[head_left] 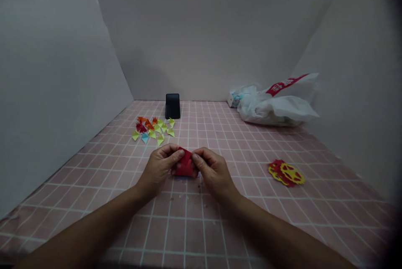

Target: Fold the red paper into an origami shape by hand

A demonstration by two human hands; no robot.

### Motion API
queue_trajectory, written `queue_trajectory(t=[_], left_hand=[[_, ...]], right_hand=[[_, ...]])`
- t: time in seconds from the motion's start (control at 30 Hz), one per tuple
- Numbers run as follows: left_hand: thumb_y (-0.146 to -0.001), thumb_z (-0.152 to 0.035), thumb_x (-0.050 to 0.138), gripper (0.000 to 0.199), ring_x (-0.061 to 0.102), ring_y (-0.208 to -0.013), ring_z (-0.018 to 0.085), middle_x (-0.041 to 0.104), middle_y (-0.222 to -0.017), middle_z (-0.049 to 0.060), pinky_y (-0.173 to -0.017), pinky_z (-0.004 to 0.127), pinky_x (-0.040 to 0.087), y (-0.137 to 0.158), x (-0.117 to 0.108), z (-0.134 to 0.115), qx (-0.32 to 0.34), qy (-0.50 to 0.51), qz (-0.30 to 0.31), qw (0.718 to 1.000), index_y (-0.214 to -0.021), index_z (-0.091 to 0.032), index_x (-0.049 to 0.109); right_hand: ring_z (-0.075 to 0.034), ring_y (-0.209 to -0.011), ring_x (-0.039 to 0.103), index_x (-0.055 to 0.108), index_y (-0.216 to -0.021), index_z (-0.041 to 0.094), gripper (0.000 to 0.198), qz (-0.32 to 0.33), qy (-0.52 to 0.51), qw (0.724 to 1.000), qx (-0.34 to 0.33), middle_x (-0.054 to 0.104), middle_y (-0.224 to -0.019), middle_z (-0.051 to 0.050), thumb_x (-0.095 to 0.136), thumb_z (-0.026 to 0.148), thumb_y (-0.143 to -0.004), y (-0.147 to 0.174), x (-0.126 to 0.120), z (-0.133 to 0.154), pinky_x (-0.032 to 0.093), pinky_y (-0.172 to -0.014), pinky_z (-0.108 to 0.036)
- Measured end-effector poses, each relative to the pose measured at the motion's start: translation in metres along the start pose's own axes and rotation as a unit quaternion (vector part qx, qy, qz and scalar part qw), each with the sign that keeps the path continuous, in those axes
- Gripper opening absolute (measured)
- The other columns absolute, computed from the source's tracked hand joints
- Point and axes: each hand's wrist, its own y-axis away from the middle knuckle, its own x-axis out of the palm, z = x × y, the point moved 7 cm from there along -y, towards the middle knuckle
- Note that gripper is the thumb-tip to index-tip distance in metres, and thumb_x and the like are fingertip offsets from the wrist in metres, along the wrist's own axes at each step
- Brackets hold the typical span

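Between my two hands is a small piece of folded red paper (185, 167), held just above the table. My left hand (161, 166) pinches its left edge, thumb on top. At its right edge my right hand (213, 170) pinches it between thumb and fingers. Creases show on the paper's face. A sliver of something bluish-purple peeks out under its lower edge; I cannot make out what it is. Beyond my left hand lie several small folded paper pieces (151, 134) in yellow, orange, red and one in blue.
The table (125, 202) has a pink cover with white grid lines. A dark phone (172, 106) leans at the back. A white plastic bag (276, 110) and a small box (233, 99) sit back right. Red and yellow paper cutouts (290, 173) lie at the right. Grey walls enclose three sides.
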Motion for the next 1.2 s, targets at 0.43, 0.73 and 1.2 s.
queue_trajectory(t=[0.43,0.73,1.2], left_hand=[[-0.07,-0.035,0.08,0.024,0.05,-0.049,0.008,0.062,-0.062,-0.003,-0.045,0.019,0.043,0.006,0.007,-0.016,0.053,-0.128,-0.001,0.99,-0.078,-0.015,0.069],[-0.073,-0.024,0.077,0.024,0.057,-0.061,0.01,0.065,-0.076,-0.001,-0.051,0.018,0.047,0.008,0.007,-0.023,0.128,-0.146,-0.009,0.981,-0.095,-0.018,0.07],[-0.078,-0.025,0.074,0.014,0.053,-0.058,0.009,0.061,-0.075,-0.001,-0.051,0.018,0.046,0.008,0.008,-0.027,0.151,-0.185,0.004,0.971,-0.086,-0.017,0.066]], right_hand=[[-0.014,-0.067,0.057,0.063,-0.078,0.019,0.012,-0.019,0.026,0.999,-0.011,0.062,-0.072,0.0,0.058,0.025,-0.087,0.0,-0.003,0.002,0.045,-0.063,-0.026],[-0.014,-0.068,0.055,0.063,-0.08,0.019,0.013,-0.015,0.029,0.999,-0.01,0.06,-0.073,0.0,0.057,0.027,-0.088,0.0,-0.002,-0.001,0.043,-0.064,-0.028],[-0.015,-0.07,0.055,0.063,-0.08,0.02,0.013,-0.024,0.077,0.996,-0.026,0.061,-0.075,-0.001,0.055,0.024,-0.089,0.001,-0.003,0.004,0.043,-0.065,-0.029]])
